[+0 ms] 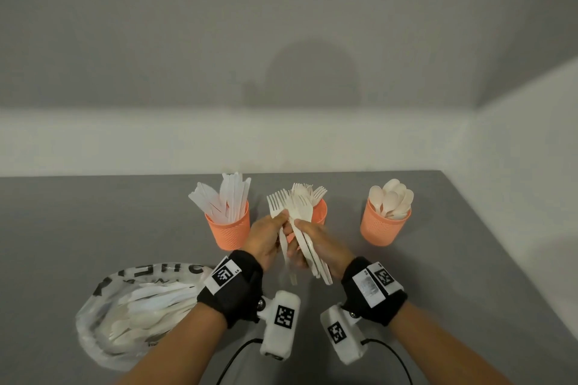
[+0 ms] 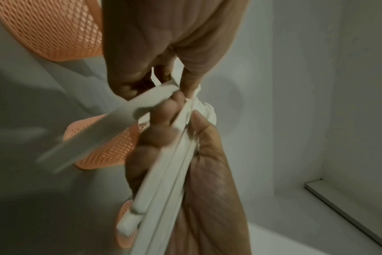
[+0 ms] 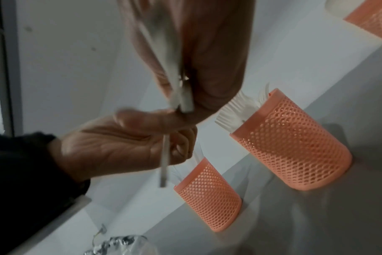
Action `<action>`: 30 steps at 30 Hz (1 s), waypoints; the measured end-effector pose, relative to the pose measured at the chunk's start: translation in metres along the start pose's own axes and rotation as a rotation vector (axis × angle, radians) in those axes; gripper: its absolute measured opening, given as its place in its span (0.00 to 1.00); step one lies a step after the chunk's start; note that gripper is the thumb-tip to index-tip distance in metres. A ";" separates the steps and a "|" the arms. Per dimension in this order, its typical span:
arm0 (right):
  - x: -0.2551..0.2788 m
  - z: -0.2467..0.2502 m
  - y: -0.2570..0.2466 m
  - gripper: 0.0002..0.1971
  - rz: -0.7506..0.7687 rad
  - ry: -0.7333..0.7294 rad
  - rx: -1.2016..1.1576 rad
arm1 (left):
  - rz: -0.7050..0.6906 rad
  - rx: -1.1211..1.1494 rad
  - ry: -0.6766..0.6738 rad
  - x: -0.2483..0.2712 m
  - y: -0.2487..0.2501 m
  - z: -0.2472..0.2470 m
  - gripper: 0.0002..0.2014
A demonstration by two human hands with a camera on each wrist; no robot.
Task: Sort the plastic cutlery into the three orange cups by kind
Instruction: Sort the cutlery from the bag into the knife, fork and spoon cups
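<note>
Three orange mesh cups stand in a row: the left cup (image 1: 230,230) holds knives, the middle cup (image 1: 321,211) forks, the right cup (image 1: 384,230) spoons. In front of the middle cup both hands meet, raised above the table. My left hand (image 1: 267,236) pinches a few white forks (image 1: 276,201), tines up. My right hand (image 1: 316,242) grips a bundle of white cutlery (image 1: 305,220) by the handles. The left wrist view shows the left fingers (image 2: 185,69) pinching a handle (image 2: 120,117) beside the right hand's bundle (image 2: 170,172).
A clear plastic bag (image 1: 134,312) with several more white pieces lies on the grey table (image 1: 438,275) at the front left, beside my left forearm. White walls close the table at the back and right. Two cables run off the front edge.
</note>
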State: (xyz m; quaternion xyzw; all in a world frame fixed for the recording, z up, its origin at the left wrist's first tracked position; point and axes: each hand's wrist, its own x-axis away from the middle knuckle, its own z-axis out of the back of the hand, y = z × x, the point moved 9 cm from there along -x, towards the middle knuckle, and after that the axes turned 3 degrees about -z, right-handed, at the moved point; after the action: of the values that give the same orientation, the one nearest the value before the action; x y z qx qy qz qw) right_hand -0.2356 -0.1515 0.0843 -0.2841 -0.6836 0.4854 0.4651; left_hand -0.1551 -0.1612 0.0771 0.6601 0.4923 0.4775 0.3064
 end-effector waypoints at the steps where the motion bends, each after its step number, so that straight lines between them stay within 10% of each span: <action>1: -0.002 0.003 0.002 0.19 0.009 0.038 -0.004 | -0.008 0.028 0.037 -0.003 0.001 0.004 0.16; 5: -0.006 0.030 0.010 0.13 0.035 0.291 0.069 | -0.100 0.176 0.188 -0.009 0.019 0.023 0.09; 12: 0.009 0.048 -0.021 0.09 0.218 0.541 0.338 | -0.231 -0.215 0.096 -0.006 0.030 0.007 0.08; 17: 0.009 0.042 -0.024 0.14 0.264 0.554 0.317 | -0.215 -0.197 -0.051 0.005 0.016 -0.027 0.11; 30: 0.011 0.031 -0.020 0.06 0.268 0.417 0.122 | -0.159 -0.161 0.077 -0.009 0.004 -0.022 0.08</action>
State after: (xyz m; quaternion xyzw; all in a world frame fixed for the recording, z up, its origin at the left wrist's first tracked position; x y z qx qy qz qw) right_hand -0.2671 -0.1620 0.1037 -0.4376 -0.4984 0.5140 0.5439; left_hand -0.1748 -0.1728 0.0856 0.5732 0.5147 0.5148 0.3763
